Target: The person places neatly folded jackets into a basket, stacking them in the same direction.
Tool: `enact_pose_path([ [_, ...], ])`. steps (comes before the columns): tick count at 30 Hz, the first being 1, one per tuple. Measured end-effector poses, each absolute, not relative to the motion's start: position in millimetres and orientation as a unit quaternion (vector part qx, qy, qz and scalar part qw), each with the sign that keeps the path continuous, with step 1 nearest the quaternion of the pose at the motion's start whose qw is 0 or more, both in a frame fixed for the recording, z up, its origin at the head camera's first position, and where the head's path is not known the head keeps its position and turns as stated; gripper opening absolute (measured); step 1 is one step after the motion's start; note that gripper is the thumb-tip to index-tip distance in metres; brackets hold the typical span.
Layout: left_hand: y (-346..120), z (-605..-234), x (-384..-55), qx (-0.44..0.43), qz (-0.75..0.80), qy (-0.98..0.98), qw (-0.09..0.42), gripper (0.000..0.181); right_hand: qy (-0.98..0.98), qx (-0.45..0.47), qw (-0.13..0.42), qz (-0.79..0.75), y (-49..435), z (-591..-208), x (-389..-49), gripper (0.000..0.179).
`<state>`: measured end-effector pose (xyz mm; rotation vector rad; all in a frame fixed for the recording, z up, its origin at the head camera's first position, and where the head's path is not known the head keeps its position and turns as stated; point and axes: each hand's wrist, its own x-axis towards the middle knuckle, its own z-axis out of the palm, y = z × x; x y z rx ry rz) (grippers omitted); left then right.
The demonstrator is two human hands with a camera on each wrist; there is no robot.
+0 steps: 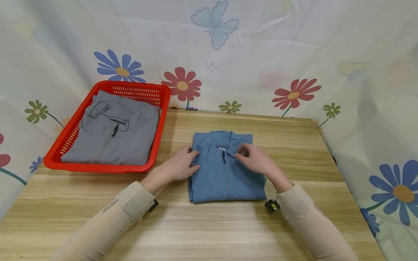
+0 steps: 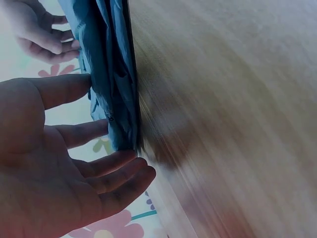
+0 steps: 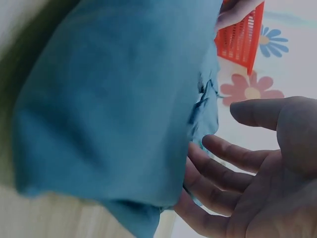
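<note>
Shirt [image 1: 217,183] lay folded, collar [image 1: 222,137] seemingly unfinished; grey shirt [image 1: 121,146] sat in basket [image 1: 107,168]; left hand [image 1: 179,163], right hand [image 1: 258,159] loosely spread.

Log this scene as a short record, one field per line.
Blue garment: folded, front up, on the wood-grain table
Left hand: at the garment's left edge
Right hand: at the collar's right side, thumb and fingers apart
Red basket: left of the blue garment
Basket contents: gray garment with dark zipper pull
Backdrop: white, with floral print
</note>
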<state>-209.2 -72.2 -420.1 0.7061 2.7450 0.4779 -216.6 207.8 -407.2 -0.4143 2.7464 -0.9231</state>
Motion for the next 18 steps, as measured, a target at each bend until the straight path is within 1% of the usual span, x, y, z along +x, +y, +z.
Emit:
enact_pose_path([
  [6, -73.6, -419.4, -207.8, 0.239, 0.172, 0.946, 0.139, 0.054, 0.939, -0.124, 0.113, -0.301, 215.2, -410.5, -219.7, 0.023],
  [14, -73.4, -419.0, -206.6, 0.234, 0.188, 0.944, 0.138, 0.054, 0.951, -0.109, 0.085, -0.277, 220.2, -408.9, -221.9, 0.035],
  [18, -73.5, -419.7, -207.2, 0.214, 0.228, 0.940, 0.137, 0.055, 0.952, -0.101, 0.082, -0.276, 221.9, -408.1, -221.8, 0.038],
])
